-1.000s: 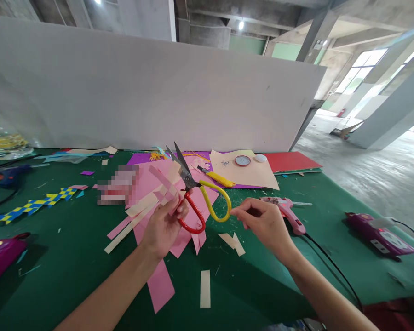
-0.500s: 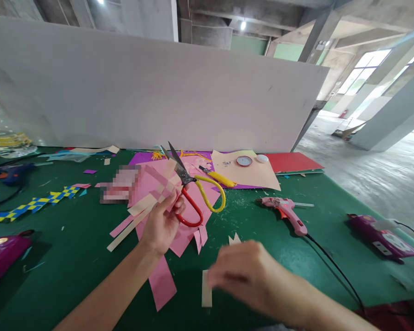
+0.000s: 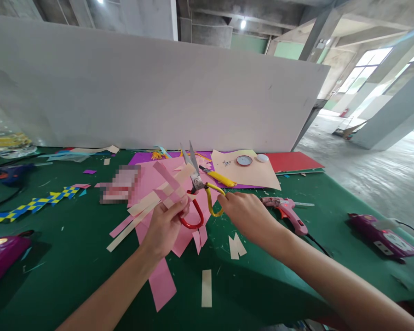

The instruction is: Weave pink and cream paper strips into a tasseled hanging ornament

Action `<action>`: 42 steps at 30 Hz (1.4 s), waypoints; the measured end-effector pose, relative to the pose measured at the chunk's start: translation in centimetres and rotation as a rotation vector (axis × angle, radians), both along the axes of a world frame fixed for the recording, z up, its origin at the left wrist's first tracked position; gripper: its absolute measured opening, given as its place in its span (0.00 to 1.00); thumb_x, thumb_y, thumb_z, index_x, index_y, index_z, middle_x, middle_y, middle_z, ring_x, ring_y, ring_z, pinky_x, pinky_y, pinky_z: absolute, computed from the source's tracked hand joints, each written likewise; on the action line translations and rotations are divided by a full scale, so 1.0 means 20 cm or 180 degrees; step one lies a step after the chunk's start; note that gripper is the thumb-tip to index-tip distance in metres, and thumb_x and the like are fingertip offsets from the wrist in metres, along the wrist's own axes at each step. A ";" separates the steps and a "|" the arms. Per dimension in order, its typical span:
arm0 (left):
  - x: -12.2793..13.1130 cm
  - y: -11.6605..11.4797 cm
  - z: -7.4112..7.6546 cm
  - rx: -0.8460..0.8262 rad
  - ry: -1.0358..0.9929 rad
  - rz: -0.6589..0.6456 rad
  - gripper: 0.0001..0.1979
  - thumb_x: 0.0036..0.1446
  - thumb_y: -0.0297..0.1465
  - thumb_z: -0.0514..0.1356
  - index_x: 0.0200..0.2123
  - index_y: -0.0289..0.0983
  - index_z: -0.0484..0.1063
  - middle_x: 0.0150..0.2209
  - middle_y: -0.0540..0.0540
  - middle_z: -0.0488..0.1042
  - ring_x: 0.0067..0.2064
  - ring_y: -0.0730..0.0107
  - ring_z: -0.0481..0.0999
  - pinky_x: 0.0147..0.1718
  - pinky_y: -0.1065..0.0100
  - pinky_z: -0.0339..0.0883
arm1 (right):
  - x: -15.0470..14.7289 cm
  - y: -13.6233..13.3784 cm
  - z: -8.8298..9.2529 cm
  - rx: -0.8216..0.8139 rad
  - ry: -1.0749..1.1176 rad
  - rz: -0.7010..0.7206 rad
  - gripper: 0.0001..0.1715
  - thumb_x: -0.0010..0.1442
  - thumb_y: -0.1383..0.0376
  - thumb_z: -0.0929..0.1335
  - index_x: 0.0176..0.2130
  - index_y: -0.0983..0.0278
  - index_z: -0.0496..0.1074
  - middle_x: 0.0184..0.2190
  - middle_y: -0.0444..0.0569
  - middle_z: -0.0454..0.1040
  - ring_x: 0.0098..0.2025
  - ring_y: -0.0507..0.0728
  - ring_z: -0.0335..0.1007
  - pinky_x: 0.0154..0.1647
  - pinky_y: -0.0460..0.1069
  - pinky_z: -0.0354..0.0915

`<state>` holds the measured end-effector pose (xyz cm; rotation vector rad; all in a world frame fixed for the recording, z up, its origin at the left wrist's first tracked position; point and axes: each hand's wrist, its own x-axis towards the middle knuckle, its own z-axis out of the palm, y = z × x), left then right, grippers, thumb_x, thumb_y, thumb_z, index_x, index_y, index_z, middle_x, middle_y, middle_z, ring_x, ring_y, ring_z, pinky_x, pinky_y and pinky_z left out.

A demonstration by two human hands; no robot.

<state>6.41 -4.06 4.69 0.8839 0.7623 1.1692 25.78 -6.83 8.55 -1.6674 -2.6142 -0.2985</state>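
The scissors (image 3: 197, 186) stand between the two hands, above the green table (image 3: 72, 262), blades pointing up and away and a little parted. The left hand (image 3: 163, 227) is closed on a woven bunch of pink and cream strips (image 3: 165, 189), thumb pressed on top, the strips fanning up and to the left of the blades. The scissors' red loop lies against this hand's fingers; whether a finger passes through it cannot be told. The right hand (image 3: 246, 215) is curled, its fingertips closed on the yellow loop from the right. A pink glue gun (image 3: 287, 210) lies on the table just beyond the right hand, and a loose cream slip (image 3: 206, 288) lies nearer the person, below both hands.
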 end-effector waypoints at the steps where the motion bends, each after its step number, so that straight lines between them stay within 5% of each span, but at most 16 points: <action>1: 0.00 0.00 0.00 0.0011 0.0022 0.0017 0.10 0.45 0.34 0.69 0.27 0.36 0.74 0.26 0.49 0.67 0.30 0.71 0.63 0.29 0.73 0.65 | 0.01 0.01 -0.01 -0.0052 0.0202 0.0030 0.21 0.49 0.82 0.61 0.40 0.70 0.71 0.29 0.55 0.75 0.28 0.56 0.70 0.20 0.47 0.51; 5: 0.00 0.00 0.00 -0.0051 -0.0001 0.0125 0.11 0.44 0.35 0.70 0.26 0.35 0.75 0.26 0.48 0.67 0.30 0.72 0.63 0.29 0.73 0.64 | 0.08 0.01 0.00 -0.0322 0.1363 0.0057 0.09 0.61 0.72 0.61 0.34 0.64 0.70 0.29 0.49 0.75 0.27 0.51 0.68 0.23 0.45 0.57; 9: -0.01 0.02 0.00 -0.0144 -0.0063 0.0230 0.12 0.42 0.35 0.71 0.29 0.34 0.76 0.26 0.49 0.67 0.30 0.73 0.64 0.29 0.74 0.65 | 0.21 -0.06 0.07 -0.0672 0.3217 -0.0260 0.10 0.62 0.61 0.63 0.32 0.62 0.68 0.21 0.41 0.68 0.20 0.47 0.62 0.20 0.43 0.58; 11: -0.01 0.03 -0.01 -0.0125 -0.0084 0.0265 0.12 0.42 0.35 0.71 0.28 0.34 0.76 0.25 0.49 0.67 0.29 0.73 0.64 0.28 0.75 0.64 | 0.28 -0.12 0.13 -0.0309 0.3784 -0.0461 0.10 0.60 0.59 0.66 0.31 0.62 0.68 0.19 0.40 0.66 0.18 0.47 0.60 0.17 0.43 0.56; 17: -0.01 0.04 -0.02 -0.0142 -0.0205 0.0363 0.10 0.45 0.33 0.69 0.29 0.33 0.76 0.26 0.49 0.67 0.29 0.75 0.64 0.28 0.76 0.64 | 0.38 -0.29 0.30 0.1826 0.4847 -0.0740 0.07 0.53 0.69 0.70 0.25 0.62 0.69 0.17 0.42 0.65 0.17 0.48 0.61 0.15 0.45 0.52; 20: -0.02 0.04 0.00 -0.0186 -0.0287 0.0437 0.11 0.45 0.33 0.69 0.32 0.33 0.76 0.26 0.50 0.67 0.29 0.75 0.64 0.27 0.76 0.65 | 0.34 -0.33 0.20 0.1592 0.4507 -0.0980 0.08 0.52 0.66 0.72 0.24 0.62 0.69 0.17 0.42 0.68 0.16 0.48 0.62 0.13 0.44 0.55; 22: -0.02 0.05 0.01 -0.0152 -0.0384 0.0495 0.11 0.46 0.32 0.69 0.32 0.33 0.76 0.26 0.50 0.66 0.28 0.76 0.63 0.26 0.76 0.64 | 0.29 -0.32 0.04 0.0738 0.3776 -0.0966 0.06 0.55 0.62 0.70 0.27 0.61 0.72 0.21 0.44 0.73 0.20 0.51 0.68 0.18 0.46 0.64; 25: -0.04 0.07 0.03 -0.0090 -0.0697 0.0601 0.08 0.46 0.29 0.69 0.31 0.32 0.76 0.28 0.49 0.66 0.28 0.78 0.63 0.25 0.78 0.64 | 0.19 -0.25 -0.21 0.0181 0.2933 -0.0494 0.12 0.62 0.63 0.64 0.35 0.61 0.76 0.36 0.50 0.79 0.38 0.57 0.75 0.40 0.53 0.72; 28: -0.06 0.10 0.04 -0.0051 -0.0987 0.0670 0.07 0.45 0.26 0.68 0.30 0.31 0.76 0.30 0.48 0.68 0.27 0.80 0.63 0.24 0.79 0.63 | 0.06 -0.19 -0.37 -0.0305 0.2468 -0.0233 0.20 0.65 0.61 0.61 0.53 0.64 0.70 0.55 0.55 0.70 0.58 0.60 0.64 0.57 0.59 0.63; 31: -0.09 0.13 0.05 0.0055 -0.1158 0.0721 0.06 0.46 0.25 0.68 0.30 0.31 0.75 0.30 0.49 0.68 0.27 0.80 0.63 0.24 0.79 0.63 | -0.08 -0.18 -0.41 -0.0576 0.1968 0.0042 0.31 0.65 0.55 0.60 0.62 0.66 0.58 0.62 0.56 0.58 0.65 0.61 0.49 0.64 0.63 0.50; 36: -0.12 0.14 0.06 0.0177 -0.1286 0.0682 0.05 0.49 0.24 0.66 0.31 0.30 0.75 0.27 0.50 0.65 0.27 0.80 0.63 0.24 0.79 0.63 | -0.25 -0.29 -0.40 -0.0782 0.1587 0.0615 0.38 0.63 0.49 0.60 0.64 0.66 0.52 0.65 0.56 0.52 0.67 0.60 0.42 0.67 0.64 0.37; 42: -0.12 0.14 0.05 0.0139 -0.1347 0.0638 0.04 0.51 0.24 0.65 0.32 0.30 0.75 0.29 0.49 0.66 0.27 0.81 0.63 0.24 0.79 0.63 | -0.42 -0.37 -0.45 -0.0811 0.1493 0.1579 0.38 0.64 0.50 0.58 0.64 0.70 0.51 0.64 0.56 0.53 0.67 0.61 0.40 0.66 0.62 0.37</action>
